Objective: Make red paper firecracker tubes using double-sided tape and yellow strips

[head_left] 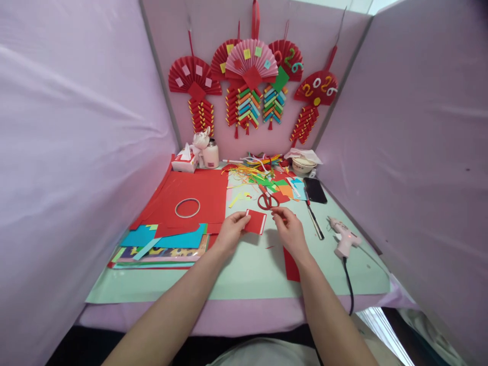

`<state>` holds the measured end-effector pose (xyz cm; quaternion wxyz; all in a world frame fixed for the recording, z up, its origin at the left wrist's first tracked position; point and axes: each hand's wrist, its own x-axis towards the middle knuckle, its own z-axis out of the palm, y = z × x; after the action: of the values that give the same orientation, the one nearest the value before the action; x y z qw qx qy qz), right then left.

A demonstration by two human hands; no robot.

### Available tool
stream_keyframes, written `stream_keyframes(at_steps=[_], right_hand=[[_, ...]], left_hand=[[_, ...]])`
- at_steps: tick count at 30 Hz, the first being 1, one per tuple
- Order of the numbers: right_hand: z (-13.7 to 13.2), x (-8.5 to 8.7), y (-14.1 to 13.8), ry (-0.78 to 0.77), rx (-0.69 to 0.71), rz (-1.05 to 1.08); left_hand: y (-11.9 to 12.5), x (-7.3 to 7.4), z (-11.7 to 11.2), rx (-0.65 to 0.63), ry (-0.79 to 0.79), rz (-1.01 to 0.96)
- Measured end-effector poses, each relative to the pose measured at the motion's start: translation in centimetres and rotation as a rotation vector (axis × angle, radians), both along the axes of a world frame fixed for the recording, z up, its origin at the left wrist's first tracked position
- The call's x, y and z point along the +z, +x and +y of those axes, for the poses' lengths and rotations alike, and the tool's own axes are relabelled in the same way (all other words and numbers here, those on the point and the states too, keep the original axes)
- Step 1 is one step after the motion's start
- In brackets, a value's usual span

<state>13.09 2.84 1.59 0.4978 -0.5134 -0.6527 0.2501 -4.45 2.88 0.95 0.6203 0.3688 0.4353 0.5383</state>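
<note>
My left hand (231, 232) pinches the left edge of a small red paper rectangle (256, 221) with a white border, held just above the pale green mat (244, 274). To its right, my right hand (288, 231) has its fingers curled together near the rectangle's right side; whether they hold anything I cannot make out. Red-handled scissors (267, 200) lie on the mat just beyond both hands. A red paper piece (290, 265) lies partly under my right wrist.
Red paper sheets (190, 195) with a tape ring (187, 207) lie left, over coloured sheets (163, 244). A glue gun (344, 239), pen (314, 221) and phone (314, 189) sit right. Paper scraps (267, 178), a bowl (303, 163) and tissue box (184, 160) stand behind. Paper fans (251, 66) hang on the partition.
</note>
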Motion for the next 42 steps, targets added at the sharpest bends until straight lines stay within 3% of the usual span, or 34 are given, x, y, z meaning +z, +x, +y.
stream_keyframes(at_steps=[3,6,11,13,15,18,20,22,25,30,39,42], right_hand=[[-1.7,0.4,2.1,0.003,-0.139,-0.461],[-3.1,-0.1,3.8,-0.128,-0.214,-0.811],[-2.9,-1.6,4.6,-0.238,-0.275,-0.986],[-2.2,-1.2,4.2,-0.204,-0.336,-0.916],[-1.5,0.1,3.3,-0.150,-0.293,-0.713],[-0.5,2.6,1.4,-0.180,-0.022,-0.256],[0.3,3.5,0.0,-0.270,0.127,-0.051],[0.9,3.5,-1.2,-0.324,0.183,0.017],[1.5,2.0,-2.1,-0.374,0.245,0.097],[1.4,0.2,-2.2,-0.334,0.150,0.415],[1.2,0.4,-2.6,-0.312,0.117,0.354],[1.0,0.3,-2.8,-0.088,-0.017,0.173]], left_hand=[[0.0,-0.3,0.1,-0.002,-0.032,-0.050],[0.0,-0.3,0.1,-0.015,-0.089,-0.112],[-0.1,-0.1,0.1,-0.043,-0.081,-0.148],[-0.3,0.2,0.0,-0.063,-0.080,-0.203],[-0.5,0.5,-0.1,-0.089,-0.097,-0.294],[-0.7,0.6,-0.1,-0.135,-0.096,-0.351],[-0.7,0.5,-0.1,-0.107,-0.024,-0.268],[-0.7,0.3,0.0,-0.046,0.085,-0.134],[-0.7,-0.1,0.1,0.005,0.174,-0.002],[-0.4,-0.2,0.0,0.023,0.037,-0.091],[-0.3,-0.2,-0.3,0.058,0.065,-0.125],[-0.4,-0.4,-0.2,0.109,0.062,-0.010]])
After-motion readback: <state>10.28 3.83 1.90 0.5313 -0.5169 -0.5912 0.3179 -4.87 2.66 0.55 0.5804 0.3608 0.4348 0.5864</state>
